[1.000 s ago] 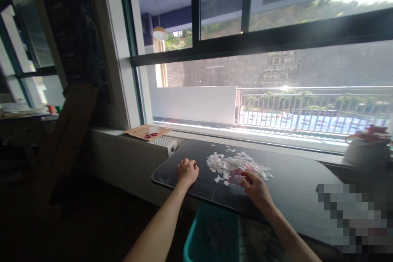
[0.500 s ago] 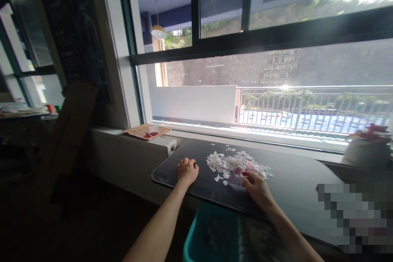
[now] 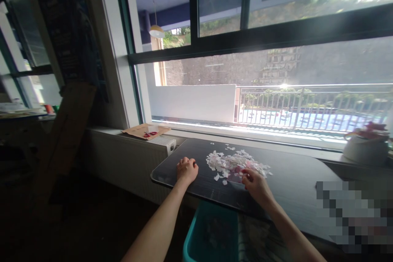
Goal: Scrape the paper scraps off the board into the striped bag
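Observation:
A loose pile of small white and pinkish paper scraps (image 3: 229,161) lies on a dark table (image 3: 288,188). At the pile's near right edge, my right hand (image 3: 254,184) has thumb and forefinger pinched together, touching the scraps. What is between those fingertips is too small to make out. A thin pinkish piece lies beside them. My left hand (image 3: 187,170) rests on the table's left part, apart from the pile. Its fingers are curled in, and I see nothing held there.
Under the table's near edge stands a teal bin (image 3: 192,233). Red-handled scissors (image 3: 150,134) lie on brown paper (image 3: 135,131) on the sill. A white pot (image 3: 367,149) stands at the right by the window. A blurred-out patch covers the table's right corner.
My right hand has shifted very slightly at the pile's edge, and less of the pinkish piece beside its fingers shows. My left hand stays in place.

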Tool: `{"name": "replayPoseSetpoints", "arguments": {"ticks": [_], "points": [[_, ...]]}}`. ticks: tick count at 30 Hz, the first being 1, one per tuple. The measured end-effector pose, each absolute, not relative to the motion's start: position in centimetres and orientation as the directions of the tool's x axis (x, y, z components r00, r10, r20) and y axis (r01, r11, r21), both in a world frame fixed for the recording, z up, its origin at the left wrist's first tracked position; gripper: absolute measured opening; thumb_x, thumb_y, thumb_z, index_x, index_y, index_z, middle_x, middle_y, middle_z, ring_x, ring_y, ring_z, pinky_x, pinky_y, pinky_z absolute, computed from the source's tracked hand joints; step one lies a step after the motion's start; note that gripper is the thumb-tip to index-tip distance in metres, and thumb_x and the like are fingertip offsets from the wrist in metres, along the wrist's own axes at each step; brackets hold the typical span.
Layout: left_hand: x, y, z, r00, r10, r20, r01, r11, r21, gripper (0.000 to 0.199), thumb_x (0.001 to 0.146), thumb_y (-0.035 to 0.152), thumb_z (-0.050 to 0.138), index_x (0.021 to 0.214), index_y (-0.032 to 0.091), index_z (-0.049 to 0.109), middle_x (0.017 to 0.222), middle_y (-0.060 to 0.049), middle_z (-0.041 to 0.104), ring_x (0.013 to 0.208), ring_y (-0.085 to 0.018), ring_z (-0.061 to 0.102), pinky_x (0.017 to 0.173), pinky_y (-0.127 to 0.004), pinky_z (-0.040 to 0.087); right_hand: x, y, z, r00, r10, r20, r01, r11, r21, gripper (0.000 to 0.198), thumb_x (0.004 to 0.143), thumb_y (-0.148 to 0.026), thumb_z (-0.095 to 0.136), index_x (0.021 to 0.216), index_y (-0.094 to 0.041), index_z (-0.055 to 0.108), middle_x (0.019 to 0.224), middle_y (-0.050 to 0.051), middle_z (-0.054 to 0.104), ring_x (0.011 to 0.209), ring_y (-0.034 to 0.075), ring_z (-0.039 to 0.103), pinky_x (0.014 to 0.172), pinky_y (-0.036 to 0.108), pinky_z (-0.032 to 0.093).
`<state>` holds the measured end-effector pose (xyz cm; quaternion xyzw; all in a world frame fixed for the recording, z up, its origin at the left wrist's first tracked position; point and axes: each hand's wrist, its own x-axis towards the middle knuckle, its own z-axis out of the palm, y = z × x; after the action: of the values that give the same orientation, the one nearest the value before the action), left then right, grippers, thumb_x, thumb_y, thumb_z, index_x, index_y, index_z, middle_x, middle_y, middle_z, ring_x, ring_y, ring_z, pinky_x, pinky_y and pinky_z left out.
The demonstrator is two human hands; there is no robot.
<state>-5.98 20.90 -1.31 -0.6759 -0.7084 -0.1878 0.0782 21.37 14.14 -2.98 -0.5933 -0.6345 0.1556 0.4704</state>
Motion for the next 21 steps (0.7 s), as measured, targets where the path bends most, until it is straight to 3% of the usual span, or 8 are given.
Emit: {"name": "replayPoseSetpoints", "arguments": {"ticks": [16, 21], "points": [[-5.9, 20.9, -1.2, -0.063, 0.930, 0.361, 0.990, 0.012, 0.141, 0.024, 0.094, 0.032, 0.057, 0.112, 0.017, 0.060, 0.119, -0.008, 0.058, 0.104, -0.024, 0.057, 0.088, -0.045, 0.048, 22.9, 12.4, -1.9, 0.127, 0.873, 0.472, 0.738, 0.234, -0.632, 0.040, 0.078, -0.036, 0.047, 0.106, -0.019, 0.070, 0.077, 0.007, 0.072, 0.071, 0.024, 0.065, 0.068, 0.033, 0.045], [-5.9, 20.9, -1.2, -0.057, 0.929, 0.367, 0.991, 0.009, 0.133, 0.024, 0.094, 0.032, 0.057, 0.112, 0.017, 0.060, 0.118, -0.008, 0.058, 0.103, -0.024, 0.058, 0.087, -0.045, 0.048, 21.7, 12.8, -2.2, 0.072, 0.886, 0.459, 0.704, 0.281, -0.652, 0.042, 0.082, -0.039, 0.043, 0.108, -0.015, 0.068, 0.074, 0.006, 0.072, 0.066, 0.021, 0.066, 0.064, 0.029, 0.047]]}}
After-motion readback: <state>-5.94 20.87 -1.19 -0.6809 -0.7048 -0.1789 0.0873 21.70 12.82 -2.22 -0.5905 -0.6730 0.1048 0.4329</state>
